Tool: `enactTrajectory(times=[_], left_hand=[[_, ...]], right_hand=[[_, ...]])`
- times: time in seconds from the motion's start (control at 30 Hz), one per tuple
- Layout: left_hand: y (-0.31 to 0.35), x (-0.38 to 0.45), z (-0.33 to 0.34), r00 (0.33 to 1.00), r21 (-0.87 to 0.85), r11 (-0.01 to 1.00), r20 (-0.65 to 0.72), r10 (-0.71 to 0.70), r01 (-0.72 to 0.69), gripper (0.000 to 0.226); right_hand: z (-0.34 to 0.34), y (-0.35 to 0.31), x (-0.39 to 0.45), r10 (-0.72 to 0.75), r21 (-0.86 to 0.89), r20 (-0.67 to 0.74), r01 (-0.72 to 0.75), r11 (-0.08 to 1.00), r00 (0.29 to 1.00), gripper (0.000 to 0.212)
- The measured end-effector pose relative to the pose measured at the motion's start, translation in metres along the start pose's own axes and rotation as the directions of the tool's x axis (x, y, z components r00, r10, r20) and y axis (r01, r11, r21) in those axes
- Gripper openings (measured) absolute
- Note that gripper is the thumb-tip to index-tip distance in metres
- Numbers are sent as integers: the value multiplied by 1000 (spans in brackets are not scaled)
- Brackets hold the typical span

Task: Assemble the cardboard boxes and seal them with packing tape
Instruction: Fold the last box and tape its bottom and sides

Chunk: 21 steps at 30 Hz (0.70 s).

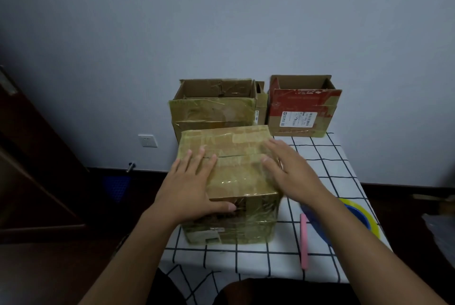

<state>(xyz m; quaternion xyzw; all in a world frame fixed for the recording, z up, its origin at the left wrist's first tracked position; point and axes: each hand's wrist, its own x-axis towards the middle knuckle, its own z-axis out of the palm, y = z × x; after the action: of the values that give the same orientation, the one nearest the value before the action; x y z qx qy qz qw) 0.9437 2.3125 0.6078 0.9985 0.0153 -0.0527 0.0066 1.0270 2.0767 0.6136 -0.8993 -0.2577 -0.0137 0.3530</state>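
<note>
A tape-covered cardboard box [236, 171] stands near the front of the table with its top flaps folded down and a seam across the middle. My left hand [189, 186] lies flat on the left part of the top, fingers straight, its thumb against the front face. My right hand [290, 171] lies with straight fingers over the box's right top edge. A yellow and blue roll of packing tape [362, 218] lies on the table to the right, partly hidden by my right forearm.
Behind stand an open brown box [214, 105], a narrow box [261, 105] and an open red-printed box [302, 110] against the wall. A pink stick-like tool [304, 240] lies on the checked tablecloth [320, 156]. A dark door stands at left.
</note>
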Motion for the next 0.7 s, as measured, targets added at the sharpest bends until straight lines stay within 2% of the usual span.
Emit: enactTrajectory(times=[0.03, 0.1, 0.17, 0.23, 0.37, 0.47, 0.6, 0.7], left_hand=[[-1, -1, 0, 1000, -1, 1000, 3, -7, 7, 130], [-3, -2, 0, 1000, -5, 1000, 8, -18, 18, 131], [-2, -3, 0, 1000, -4, 1000, 15, -21, 21, 132], [0, -2, -1, 999, 0, 1000, 26, -20, 20, 132], [6, 1, -6, 998, -11, 1000, 51, -23, 23, 129], [8, -1, -9, 996, -12, 999, 86, -33, 34, 122], [11, -5, -14, 992, -30, 999, 118, -42, 46, 120], [12, -5, -15, 996, -71, 996, 84, -41, 47, 117]], right_hand=[[-5, 13, -6, 62, 64, -111, -55, 996, 992, 51], [-15, 47, -23, 221, 48, -205, -216, 975, 953, 44], [-18, 84, -44, 348, -62, -168, -362, 930, 922, 41], [-14, 110, -66, 424, -198, -99, -436, 878, 900, 44], [-2, 134, -96, 524, -511, 11, -446, 735, 852, 55], [14, 143, -109, 566, -530, 49, -459, 713, 823, 64], [24, 149, -117, 527, -539, 6, -442, 717, 850, 67], [17, 143, -115, 518, -495, -1, -451, 743, 855, 75]])
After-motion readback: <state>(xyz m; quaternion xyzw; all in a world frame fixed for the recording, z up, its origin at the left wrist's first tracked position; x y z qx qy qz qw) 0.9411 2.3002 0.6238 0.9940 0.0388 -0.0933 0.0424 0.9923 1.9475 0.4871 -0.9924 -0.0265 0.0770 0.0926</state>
